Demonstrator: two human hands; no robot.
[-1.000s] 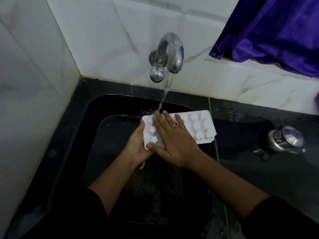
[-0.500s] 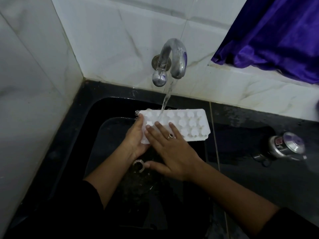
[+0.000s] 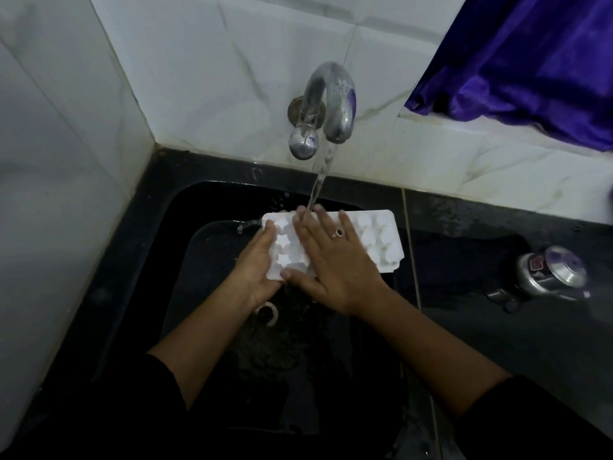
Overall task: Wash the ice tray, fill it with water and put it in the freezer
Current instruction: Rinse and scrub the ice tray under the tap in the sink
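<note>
Ice tray (image 3: 378, 240) over the black sink (image 3: 199, 207), under the running tap (image 3: 331, 104): left hand (image 3: 257, 263) grips its end, right hand (image 3: 335, 260) lies flat-fingered across it. Washing looks underway; filling and freezer yet to come.

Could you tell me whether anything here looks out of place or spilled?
Mostly no. A metal container seems to lie on its side on the wet counter right of the sink, though blur hides details. The ice tray looks intact.
</note>
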